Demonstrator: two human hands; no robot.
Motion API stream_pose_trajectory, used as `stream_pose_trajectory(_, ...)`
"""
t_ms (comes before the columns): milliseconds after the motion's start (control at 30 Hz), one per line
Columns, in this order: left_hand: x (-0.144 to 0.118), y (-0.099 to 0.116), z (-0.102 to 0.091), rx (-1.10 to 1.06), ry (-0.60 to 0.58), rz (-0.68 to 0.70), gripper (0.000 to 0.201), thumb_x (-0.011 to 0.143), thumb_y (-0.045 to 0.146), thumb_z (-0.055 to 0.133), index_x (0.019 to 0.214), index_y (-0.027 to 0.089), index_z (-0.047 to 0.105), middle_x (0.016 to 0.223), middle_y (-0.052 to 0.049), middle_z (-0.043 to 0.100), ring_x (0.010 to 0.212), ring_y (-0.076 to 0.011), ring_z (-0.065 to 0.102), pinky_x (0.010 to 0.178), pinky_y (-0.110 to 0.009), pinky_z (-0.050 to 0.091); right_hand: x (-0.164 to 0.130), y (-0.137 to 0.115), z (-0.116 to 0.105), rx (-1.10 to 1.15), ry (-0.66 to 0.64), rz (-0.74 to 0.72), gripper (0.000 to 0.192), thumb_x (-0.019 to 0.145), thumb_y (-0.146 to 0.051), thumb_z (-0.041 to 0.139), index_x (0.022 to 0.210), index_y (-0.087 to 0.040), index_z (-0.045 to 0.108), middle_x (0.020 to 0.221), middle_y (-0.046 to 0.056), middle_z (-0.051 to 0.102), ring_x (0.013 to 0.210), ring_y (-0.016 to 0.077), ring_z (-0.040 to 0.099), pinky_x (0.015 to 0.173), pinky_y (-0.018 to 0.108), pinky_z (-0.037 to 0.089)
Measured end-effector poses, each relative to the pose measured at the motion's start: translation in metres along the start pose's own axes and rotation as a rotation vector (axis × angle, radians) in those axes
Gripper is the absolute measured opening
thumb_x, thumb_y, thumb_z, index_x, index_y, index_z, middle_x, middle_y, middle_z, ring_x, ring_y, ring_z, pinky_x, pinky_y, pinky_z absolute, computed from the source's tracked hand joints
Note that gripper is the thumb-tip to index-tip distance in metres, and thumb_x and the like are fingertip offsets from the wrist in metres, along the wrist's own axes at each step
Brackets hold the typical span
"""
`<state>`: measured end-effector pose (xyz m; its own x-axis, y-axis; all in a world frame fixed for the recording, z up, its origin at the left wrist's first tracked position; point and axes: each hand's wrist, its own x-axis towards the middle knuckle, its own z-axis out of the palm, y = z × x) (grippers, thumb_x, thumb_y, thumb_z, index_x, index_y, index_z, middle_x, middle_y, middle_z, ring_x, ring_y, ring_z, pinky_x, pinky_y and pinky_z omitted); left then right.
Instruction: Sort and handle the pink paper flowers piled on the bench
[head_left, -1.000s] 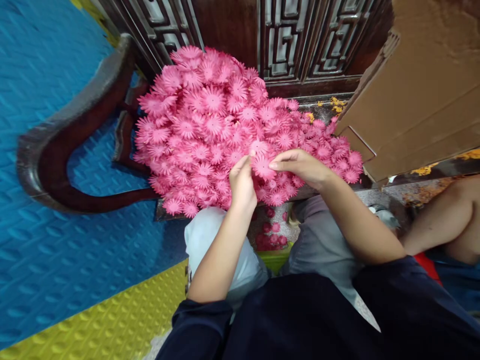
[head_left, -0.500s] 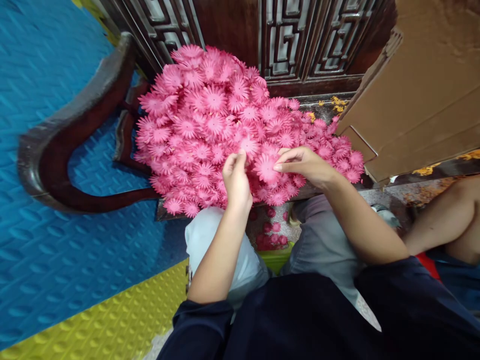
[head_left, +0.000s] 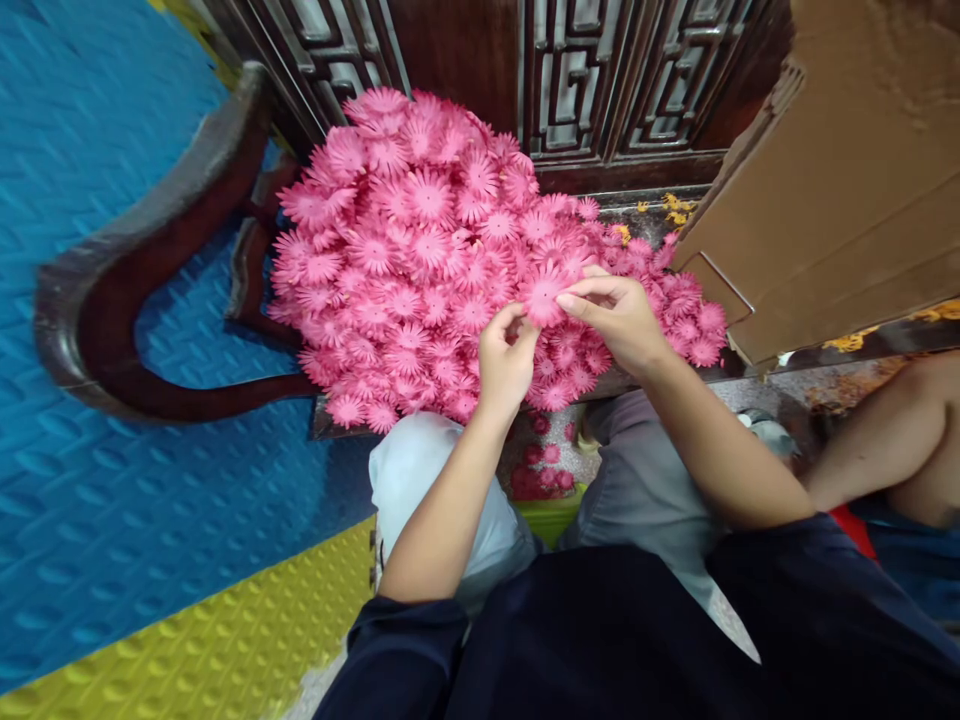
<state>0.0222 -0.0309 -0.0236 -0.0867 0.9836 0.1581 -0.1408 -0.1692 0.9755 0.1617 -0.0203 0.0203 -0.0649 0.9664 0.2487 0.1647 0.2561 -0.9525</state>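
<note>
A big heap of pink artificial flower heads (head_left: 427, 200) lies on a dark wooden bench. Over its front right part, a pink flower head (head_left: 545, 294) is raised between my two hands. My right hand (head_left: 621, 318) pinches its right edge between thumb and fingers. From the lower left, my left hand (head_left: 508, 362) has its thumb and fingertips closed at the petals' edge. Whether a second layer of petals lies behind the raised one, I cannot tell.
The bench's curved wooden armrest (head_left: 90, 320) rises at left over a blue mat (head_left: 187, 500). A cardboard box (head_left: 840, 180) stands at right, with yellow bits (head_left: 679, 210) near it. Pink pieces (head_left: 551, 455) lie below between my knees. Another person's leg (head_left: 892, 430) is at right.
My left hand has moved right toward my right hand. The right hand has lifted its flower head slightly up and right, and the hands now meet at it.
</note>
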Motion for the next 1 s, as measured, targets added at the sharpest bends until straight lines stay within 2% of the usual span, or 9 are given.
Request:
stream_pose_trajectory(167,-0.003,0.0,0.002,0.01,-0.054,0.001,0.018,0.074,0.034,0.067,0.076,0.018,0.058,0.074,0.0,0.058,0.076,-0.0134,0.055,0.081,-0.027,0.045,0.001,0.006,0.001,-0.053,-0.002,-0.027,0.027,0.066,-0.048,0.073,0.069,-0.021,0.071,0.071,0.0,0.06,0.077,0.013,0.053,0.077,0.031,0.044)
stream_pose_trajectory(367,-0.004,0.008,0.003,-0.083,0.044,-0.035,0.034,0.068,0.037,0.074,0.09,0.022,0.054,0.085,0.001,0.056,0.078,-0.0111,0.054,0.075,-0.023,0.043,0.004,0.013,0.001,-0.149,0.068,-0.045,0.024,0.066,-0.044,0.073,0.069,-0.019,0.073,0.069,0.002,0.059,0.076,0.0146,0.053,0.075,0.032,0.044)
stream_pose_trajectory(600,-0.005,0.015,-0.002,0.0,0.124,-0.001,0.022,0.074,0.038,0.069,0.072,0.019,0.057,0.071,0.002,0.054,0.068,-0.0101,0.05,0.069,-0.023,0.04,0.003,0.011,-0.001,-0.124,0.018,0.053,0.024,0.064,-0.043,0.074,0.069,-0.02,0.072,0.071,0.002,0.061,0.079,0.016,0.054,0.079,0.034,0.044)
stream_pose_trajectory(667,0.005,0.019,-0.007,-0.004,0.19,0.031,0.025,0.074,0.039,0.069,0.069,0.019,0.056,0.068,0.003,0.051,0.067,-0.0102,0.049,0.068,-0.023,0.038,0.004,0.012,-0.002,-0.081,0.006,0.074,0.023,0.064,-0.042,0.075,0.069,-0.02,0.072,0.073,0.002,0.063,0.078,0.0157,0.055,0.079,0.034,0.044)
stream_pose_trajectory(733,0.028,0.025,-0.016,0.023,0.287,0.103,0.027,0.074,0.041,0.069,0.069,0.019,0.054,0.068,0.002,0.05,0.071,-0.0114,0.051,0.069,-0.024,0.038,0.005,0.015,-0.004,-0.05,0.009,0.083,0.02,0.065,-0.04,0.075,0.069,-0.021,0.072,0.075,0.002,0.065,0.078,0.0155,0.056,0.08,0.035,0.045)
stream_pose_trajectory(800,0.059,0.033,-0.027,0.091,0.382,0.196,0.025,0.074,0.039,0.07,0.073,0.02,0.054,0.075,0.001,0.054,0.082,-0.0138,0.052,0.076,-0.025,0.038,0.007,0.018,-0.006,-0.035,0.022,0.083,0.018,0.064,-0.038,0.076,0.069,-0.021,0.072,0.076,0.002,0.065,0.078,0.0154,0.057,0.081,0.035,0.045)
stream_pose_trajectory(900,0.095,0.046,-0.038,0.248,0.514,0.216,0.026,0.073,0.023,0.074,0.089,0.02,0.054,0.093,-0.001,0.055,0.098,-0.016,0.048,0.092,-0.029,0.034,0.011,0.021,-0.008,-0.044,0.028,0.073,0.015,0.064,-0.036,0.075,0.068,-0.022,0.072,0.076,0.002,0.064,0.078,0.0153,0.058,0.081,0.035,0.045)
stream_pose_trajectory(967,0.098,0.051,-0.037,0.335,0.622,0.255,0.039,0.069,0.013,0.075,0.101,0.02,0.054,0.104,-0.002,0.051,0.113,-0.0188,0.04,0.104,-0.033,0.025,0.012,0.021,-0.008,-0.08,0.018,0.058,0.014,0.064,-0.035,0.075,0.067,-0.021,0.073,0.073,0.002,0.063,0.077,0.0153,0.056,0.079,0.035,0.045)
stream_pose_trajectory(1000,0.093,0.052,-0.033,0.344,0.602,0.28,0.042,0.069,0.012,0.075,0.104,0.021,0.054,0.105,-0.003,0.05,0.12,-0.0202,0.035,0.106,-0.035,0.023,0.012,0.021,-0.008,-0.104,0.01,0.048,0.014,0.064,-0.035,0.075,0.066,-0.021,0.073,0.071,0.002,0.062,0.076,0.0153,0.055,0.078,0.035,0.045)
